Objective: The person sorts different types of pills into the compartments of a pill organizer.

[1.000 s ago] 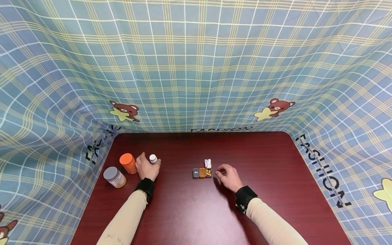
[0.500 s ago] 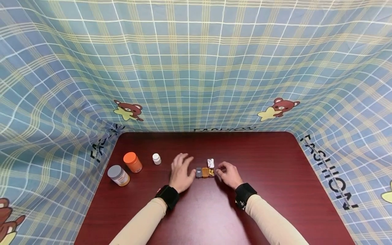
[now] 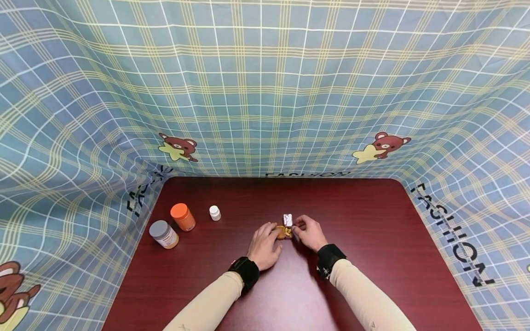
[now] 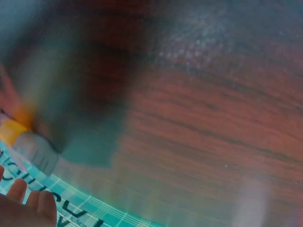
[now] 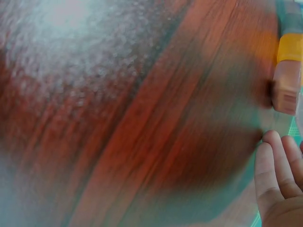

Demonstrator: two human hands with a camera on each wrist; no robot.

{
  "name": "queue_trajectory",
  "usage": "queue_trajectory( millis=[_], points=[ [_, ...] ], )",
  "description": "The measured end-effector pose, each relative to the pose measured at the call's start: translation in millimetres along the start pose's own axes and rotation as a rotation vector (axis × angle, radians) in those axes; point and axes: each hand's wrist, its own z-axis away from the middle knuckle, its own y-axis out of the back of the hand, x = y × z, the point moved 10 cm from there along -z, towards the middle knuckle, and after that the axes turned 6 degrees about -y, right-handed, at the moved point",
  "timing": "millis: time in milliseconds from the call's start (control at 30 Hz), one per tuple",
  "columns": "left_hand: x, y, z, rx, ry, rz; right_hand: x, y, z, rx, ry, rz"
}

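Observation:
A small pill box [image 3: 281,233] lies near the middle of the table, an orange compartment in its row. At its right end, one compartment has its lid [image 3: 287,220] raised behind it and holds small yellow pieces. My left hand [image 3: 263,247] reaches over the box's left end and hides the grey compartment from the head view; that grey compartment [image 4: 39,152] shows in the left wrist view. Close by the right end is my right hand [image 3: 312,234], thumb and fingers beside the box. Its fingers [image 5: 266,165] look straight in the right wrist view. Whether either hand touches the box is unclear.
Toward the table's left stand a grey-lidded bottle [image 3: 164,234], an orange bottle [image 3: 183,217] and a small white bottle [image 3: 215,213]. A checked cloth [image 3: 265,92] hangs around the dark red table [image 3: 352,202] at the back and sides.
My left hand has left the small white bottle and moved right to the pill box, now covering its grey end. My right hand has come slightly closer to the box's right end.

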Motion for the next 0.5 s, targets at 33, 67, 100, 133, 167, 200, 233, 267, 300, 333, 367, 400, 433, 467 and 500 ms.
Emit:
queue_trajectory(
  millis=[33,67,100,133,167,200,233,267,300,333,367,400,433,467,500],
  points=[
    [1.0,-1.8,0.6,-0.007,-0.007,-0.005,0,-0.2,-1,-0.001,-0.002,-0.001],
    [1.9,-3.3,1.4,-0.015,-0.011,-0.01,0,-0.4,-1,-0.003,-0.003,-0.004],
    [2.5,-4.7,2.2,-0.024,-0.013,-0.014,0,-0.6,-2,-0.006,-0.004,-0.007],
    [3.1,-6.1,2.8,-0.033,-0.014,-0.02,-1,-0.9,-2,-0.008,-0.004,-0.008],
    [3.4,-7.3,3.4,-0.041,-0.013,-0.027,-1,-1.2,-3,-0.009,-0.004,-0.009],
    [3.5,-8.6,3.9,-0.049,-0.012,-0.036,-2,-1.4,-3,-0.011,-0.005,-0.013],
    [3.4,-9.9,4.5,-0.058,-0.007,-0.044,-1,-1.6,-4,-0.012,-0.011,-0.011],
    [3.5,-10.9,4.8,-0.065,-0.004,-0.053,-1,-2.0,-5,-0.014,-0.013,-0.011],
    [3.6,-12.0,4.9,-0.07,-0.001,-0.06,-1,-2.2,-5,-0.014,-0.019,-0.011],
    [3.9,-13.1,5.2,-0.076,0.0,-0.069,-1,-2.3,-6,-0.013,-0.024,-0.009],
    [4.1,-14.2,5.5,-0.082,0.001,-0.076,-1,-2.5,-6,-0.014,-0.031,-0.011],
    [4.4,-15.3,5.9,-0.088,0.001,-0.084,-1,-2.7,-6,-0.017,-0.04,-0.016],
    [5.0,-16.3,6.3,-0.094,-0.001,-0.09,-1,-3.2,-7,-0.021,-0.046,-0.018],
    [5.8,-17.3,6.6,-0.1,-0.008,-0.101,-1,-3.8,-7,-0.027,-0.051,-0.023],
    [6.7,-18.2,6.9,-0.106,-0.016,-0.11,-1,-4.2,-7,-0.032,-0.06,-0.028]
  ],
)
